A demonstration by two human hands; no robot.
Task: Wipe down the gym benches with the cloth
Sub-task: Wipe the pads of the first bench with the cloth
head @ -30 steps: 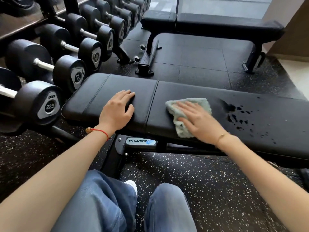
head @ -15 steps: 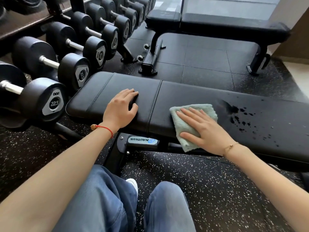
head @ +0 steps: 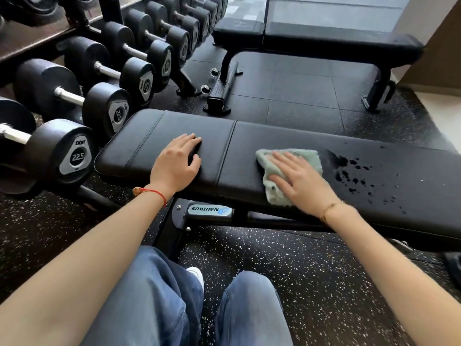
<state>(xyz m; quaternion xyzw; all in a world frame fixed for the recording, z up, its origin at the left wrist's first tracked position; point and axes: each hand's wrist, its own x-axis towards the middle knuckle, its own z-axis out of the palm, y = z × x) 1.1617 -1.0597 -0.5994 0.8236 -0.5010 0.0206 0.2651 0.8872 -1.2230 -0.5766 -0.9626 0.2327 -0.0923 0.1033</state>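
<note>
Speckled rubber gym flooring point(head: 311, 283) surrounds my black padded counter point(head: 249, 146); right hand point(head: 303, 182), fingers flat, presses the pale green cloth point(head: 309, 158) beside unwiped droplets point(head: 354, 174); left hand point(head: 178, 162) rests open.

Both my bare forearms extend forward. My left hand point(head: 177, 163) lies palm down, fingers loosely curved, thumb apart. My right hand point(head: 300, 181) lies flat, palm down, fingers straight and spread, pressing downward.
</note>
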